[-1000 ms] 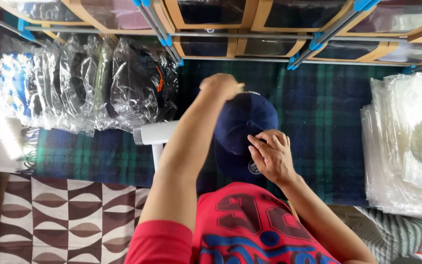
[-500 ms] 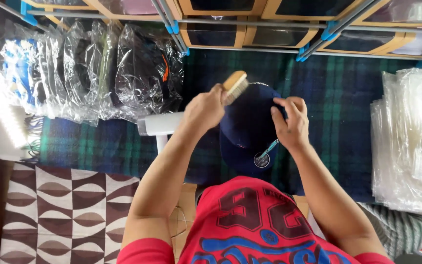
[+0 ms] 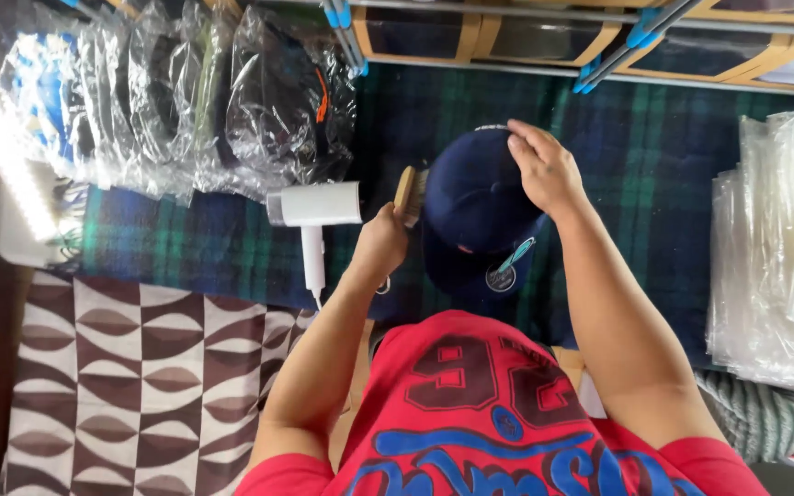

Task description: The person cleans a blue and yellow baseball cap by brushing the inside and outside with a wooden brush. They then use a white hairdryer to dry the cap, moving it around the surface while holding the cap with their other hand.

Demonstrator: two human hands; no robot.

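Flanking the cap: hair dryer, bagged caps.

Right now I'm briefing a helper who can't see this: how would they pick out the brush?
Start at the dark green and blue plaid blanket covering the table, then find the navy cap at its middle, steadied by the right hand. The brush is in the left hand, against the cap's left side. It alone has a pale wooden back, unlike the white hair dryer beside it.
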